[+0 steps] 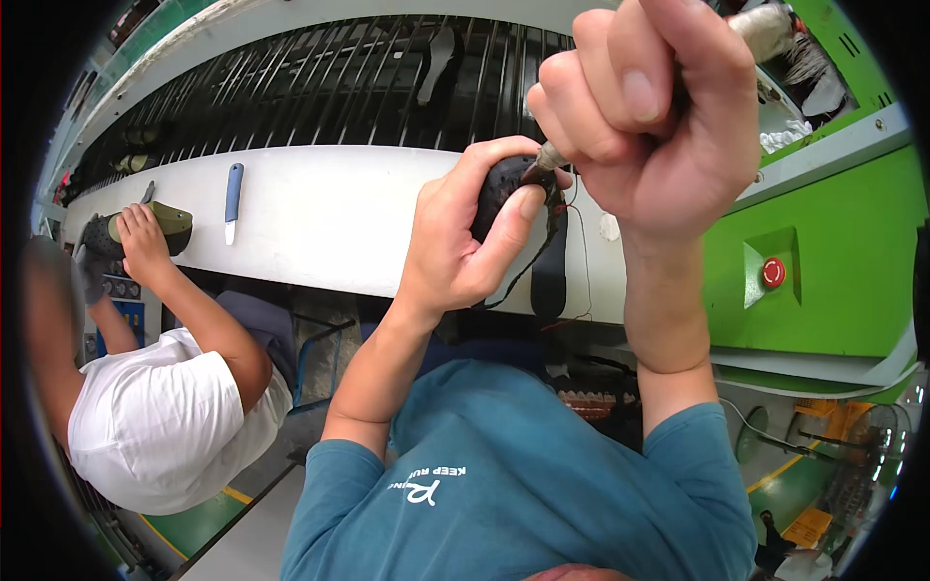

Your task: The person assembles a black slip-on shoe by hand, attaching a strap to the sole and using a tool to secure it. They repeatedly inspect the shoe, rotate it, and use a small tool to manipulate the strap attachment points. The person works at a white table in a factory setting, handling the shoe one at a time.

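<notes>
My left hand [465, 223] is wrapped around a black shoe [492, 198] with small holes, held above the white worktop. Its thumb presses by the opening edge. Closed in a fist, my right hand [659, 116] grips a long tool with a wrapped, pale handle [765, 31]. The tool's narrow end [544, 160] meets the shoe's edge beside my left thumb; its exact tip is hard to make out. Thin reddish-brown thread [585, 242] hangs from the shoe. Below it, a dark, flat, sole-shaped piece [548, 279] lies at the worktop's front edge.
A blue-handled knife [233, 194] lies on the white worktop [329, 213]. Behind runs a dark slatted conveyor [320, 92] carrying a dark shoe [441, 66]. To the left, a co-worker in white [174, 416] holds an olive-and-black shoe [172, 228]. A green panel bears a red button [773, 273].
</notes>
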Tool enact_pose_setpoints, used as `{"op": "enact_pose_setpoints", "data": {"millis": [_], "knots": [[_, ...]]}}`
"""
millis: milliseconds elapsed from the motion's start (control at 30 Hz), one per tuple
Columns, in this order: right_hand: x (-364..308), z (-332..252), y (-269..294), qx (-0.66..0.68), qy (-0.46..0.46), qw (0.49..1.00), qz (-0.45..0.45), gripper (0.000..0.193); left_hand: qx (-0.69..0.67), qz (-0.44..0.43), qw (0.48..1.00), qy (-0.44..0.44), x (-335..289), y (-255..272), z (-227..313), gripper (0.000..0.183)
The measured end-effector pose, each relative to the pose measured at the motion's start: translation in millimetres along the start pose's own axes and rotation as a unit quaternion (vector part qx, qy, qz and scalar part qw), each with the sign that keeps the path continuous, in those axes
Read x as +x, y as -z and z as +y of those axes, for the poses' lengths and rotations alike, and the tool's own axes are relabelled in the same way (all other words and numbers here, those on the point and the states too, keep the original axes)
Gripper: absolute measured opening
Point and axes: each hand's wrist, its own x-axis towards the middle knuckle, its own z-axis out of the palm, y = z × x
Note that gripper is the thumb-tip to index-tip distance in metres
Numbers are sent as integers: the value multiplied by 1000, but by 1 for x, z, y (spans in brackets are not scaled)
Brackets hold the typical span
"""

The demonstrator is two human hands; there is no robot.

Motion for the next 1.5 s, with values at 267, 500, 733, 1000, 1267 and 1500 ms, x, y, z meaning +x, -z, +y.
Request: {"op": "enact_pose_setpoints", "data": {"millis": [267, 500, 733, 1000, 1267, 1500], "knots": [[-7, 10, -16, -38, -7, 998, 55, 43, -20, 25, 999, -2, -5, 0, 0, 32], [-3, 11, -28, -50, -6, 994, 100, 45, -2, 41, 999, 26, -8, 2, 1, 29], [-15, -2, -5, 26, 67, 994, 78, 47, -92, 39, 995, -16, -5, -5, -3, 28], [-11, -3, -23, 5, 46, 995, 88, 41, -70, 59, 996, -17, -7, -6, 1, 37], [-11, -1, -27, -51, -17, 991, 124, 39, -58, 60, 996, -29, -9, -10, -4, 41], [-11, 10, -21, -53, 14, 990, 128, 40, -29, 65, 997, -8, -3, -5, -9, 36]]}}
